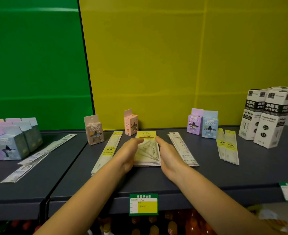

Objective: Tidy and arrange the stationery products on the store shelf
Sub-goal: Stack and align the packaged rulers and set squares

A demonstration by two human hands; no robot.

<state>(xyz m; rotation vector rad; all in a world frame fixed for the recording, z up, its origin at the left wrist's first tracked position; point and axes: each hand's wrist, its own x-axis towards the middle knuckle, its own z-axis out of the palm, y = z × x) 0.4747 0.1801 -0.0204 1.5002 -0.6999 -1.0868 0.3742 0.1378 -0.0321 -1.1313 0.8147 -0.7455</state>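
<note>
Set-square packets [147, 150] lie stacked in the middle of the shelf [207, 175]. The left hand [128, 155] and the right hand [169, 155] press flat against the stack's two sides, fingers nearly straight, gripping nothing. If one hand pushes harder, the glossy packets may slide and fan out. The right hand may also nudge the ruler pile [182, 148] just beside it.

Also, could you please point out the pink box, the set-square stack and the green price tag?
pink box [134, 124]: head view, front face.
set-square stack [147, 150]: head view, top packet.
green price tag [146, 206]: head view, yellow panel.
</note>
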